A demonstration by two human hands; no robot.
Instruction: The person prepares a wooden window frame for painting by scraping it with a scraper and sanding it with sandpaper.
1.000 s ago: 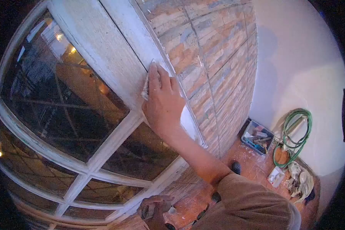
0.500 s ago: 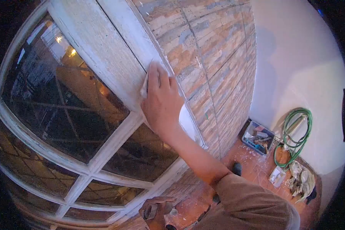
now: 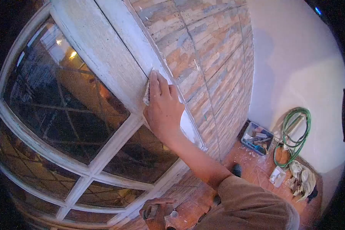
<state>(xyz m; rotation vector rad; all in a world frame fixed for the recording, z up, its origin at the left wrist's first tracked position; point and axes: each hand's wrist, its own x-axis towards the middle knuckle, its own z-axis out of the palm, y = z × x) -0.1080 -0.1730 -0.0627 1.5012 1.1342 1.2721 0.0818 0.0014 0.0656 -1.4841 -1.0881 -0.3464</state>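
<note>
My right hand (image 3: 165, 105) presses flat against the white window frame (image 3: 107, 50), near the dark gap beside its outer strip. Under its closed fingers is a pale, speckled piece of sandpaper (image 3: 146, 96), only its edge showing. White worn paint covers the frame and its crossing bars around dark glass panes (image 3: 65, 99). Lower down, my left hand (image 3: 163, 214) is curled around a brownish, rounded, roll-like object (image 3: 151, 211), whose kind I cannot make out.
Stone-look tiles (image 3: 207, 57) cover the wall beside the frame. On the dusty reddish floor (image 3: 237, 157) stand a tool-filled plastic bin (image 3: 257, 143), a small white tray (image 3: 277, 176) and a crumpled cloth (image 3: 302, 180). A coiled green hose (image 3: 308, 130) is against the pale wall.
My right hand has slid slightly downward along the frame with the sandpaper. My left hand stays low, still around the rounded object.
</note>
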